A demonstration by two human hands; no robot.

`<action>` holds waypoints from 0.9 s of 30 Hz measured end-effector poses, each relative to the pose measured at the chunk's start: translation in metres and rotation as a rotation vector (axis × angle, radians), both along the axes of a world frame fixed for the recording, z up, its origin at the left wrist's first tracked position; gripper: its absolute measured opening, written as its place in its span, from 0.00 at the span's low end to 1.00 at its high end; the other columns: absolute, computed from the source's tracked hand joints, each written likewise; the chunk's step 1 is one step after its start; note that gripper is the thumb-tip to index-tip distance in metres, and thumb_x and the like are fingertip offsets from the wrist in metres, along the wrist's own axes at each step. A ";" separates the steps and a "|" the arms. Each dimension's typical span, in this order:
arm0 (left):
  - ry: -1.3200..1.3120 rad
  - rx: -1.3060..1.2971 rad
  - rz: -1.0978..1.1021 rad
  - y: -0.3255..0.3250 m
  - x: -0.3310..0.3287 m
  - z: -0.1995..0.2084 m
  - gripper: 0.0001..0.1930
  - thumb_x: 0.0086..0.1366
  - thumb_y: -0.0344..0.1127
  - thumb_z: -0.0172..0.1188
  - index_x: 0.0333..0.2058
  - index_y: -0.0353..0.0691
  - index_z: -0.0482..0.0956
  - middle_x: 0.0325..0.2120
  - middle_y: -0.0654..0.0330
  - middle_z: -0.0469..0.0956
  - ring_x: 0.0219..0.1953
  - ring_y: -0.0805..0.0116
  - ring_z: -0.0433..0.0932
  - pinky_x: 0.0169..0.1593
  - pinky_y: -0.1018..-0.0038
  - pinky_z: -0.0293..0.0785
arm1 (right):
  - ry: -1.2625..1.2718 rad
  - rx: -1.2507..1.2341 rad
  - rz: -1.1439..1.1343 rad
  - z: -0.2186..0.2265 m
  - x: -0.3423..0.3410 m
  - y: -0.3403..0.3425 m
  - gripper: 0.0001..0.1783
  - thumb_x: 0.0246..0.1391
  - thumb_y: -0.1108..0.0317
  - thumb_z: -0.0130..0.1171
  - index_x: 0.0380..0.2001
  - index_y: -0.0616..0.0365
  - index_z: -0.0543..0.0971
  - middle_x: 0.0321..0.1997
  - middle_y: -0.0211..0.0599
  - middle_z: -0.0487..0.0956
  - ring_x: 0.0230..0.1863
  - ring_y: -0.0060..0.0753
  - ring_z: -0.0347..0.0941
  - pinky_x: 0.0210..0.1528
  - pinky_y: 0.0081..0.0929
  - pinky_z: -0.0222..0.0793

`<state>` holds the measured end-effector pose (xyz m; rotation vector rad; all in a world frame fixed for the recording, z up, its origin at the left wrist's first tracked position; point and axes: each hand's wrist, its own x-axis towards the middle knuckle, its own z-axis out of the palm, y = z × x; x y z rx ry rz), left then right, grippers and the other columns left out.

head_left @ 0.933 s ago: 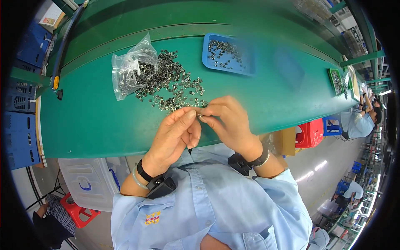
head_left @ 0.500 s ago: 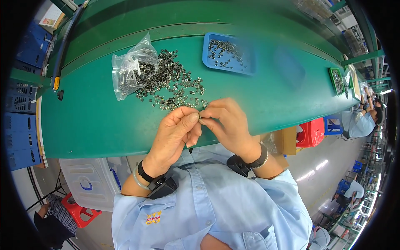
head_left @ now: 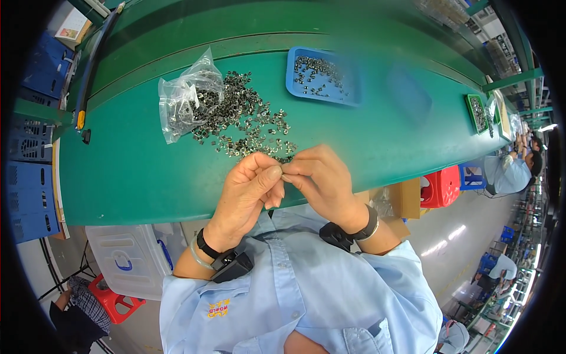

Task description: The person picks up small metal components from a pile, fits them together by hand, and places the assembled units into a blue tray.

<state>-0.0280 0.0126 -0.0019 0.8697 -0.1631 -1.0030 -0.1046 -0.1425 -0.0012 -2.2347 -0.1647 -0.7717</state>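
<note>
My left hand (head_left: 250, 184) and my right hand (head_left: 323, 182) meet over the near part of the green table. Thumbs and fingertips are pinched together around a small metal part, which the fingers almost wholly hide. Just beyond them lies a loose pile of small black and silver metal parts (head_left: 239, 106), its near edge reaching almost to my fingertips. Part of the pile sits inside a clear plastic bag (head_left: 177, 112) lying open on the left. Farther back, a blue tray (head_left: 291, 79) holds more small metal parts.
The green table (head_left: 130, 183) curves across the view. A green tray of small parts (head_left: 477, 115) stands at its far right. Below the table are a lidded clear plastic box (head_left: 124, 259), a cardboard box (head_left: 407, 199) and red stools (head_left: 441, 187). Other people sit farther off.
My right hand has dropped slightly, and the fingertips have closed further over the small part, which showed more before. The pile, bag and tray stay as they were.
</note>
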 end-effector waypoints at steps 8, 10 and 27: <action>-0.038 -0.011 -0.001 -0.001 0.001 -0.006 0.07 0.65 0.37 0.56 0.33 0.40 0.71 0.20 0.64 0.74 0.20 0.80 0.70 0.23 0.84 0.65 | -0.013 0.066 0.014 -0.006 0.001 0.002 0.13 0.39 0.76 0.66 0.31 0.56 0.76 0.32 0.34 0.75 0.33 0.35 0.72 0.33 0.28 0.68; -0.049 0.017 0.001 -0.002 0.002 -0.005 0.07 0.65 0.37 0.56 0.33 0.40 0.71 0.20 0.64 0.74 0.20 0.80 0.70 0.23 0.83 0.65 | -0.004 0.012 0.001 -0.006 0.002 -0.001 0.13 0.39 0.77 0.66 0.31 0.56 0.76 0.33 0.34 0.76 0.33 0.35 0.72 0.33 0.28 0.69; 0.194 -0.234 -0.033 -0.001 0.001 -0.002 0.08 0.67 0.37 0.53 0.36 0.39 0.70 0.23 0.60 0.76 0.18 0.75 0.68 0.21 0.80 0.63 | 0.046 0.324 0.087 -0.001 0.004 0.005 0.10 0.45 0.77 0.64 0.32 0.57 0.77 0.33 0.36 0.77 0.35 0.33 0.72 0.37 0.26 0.69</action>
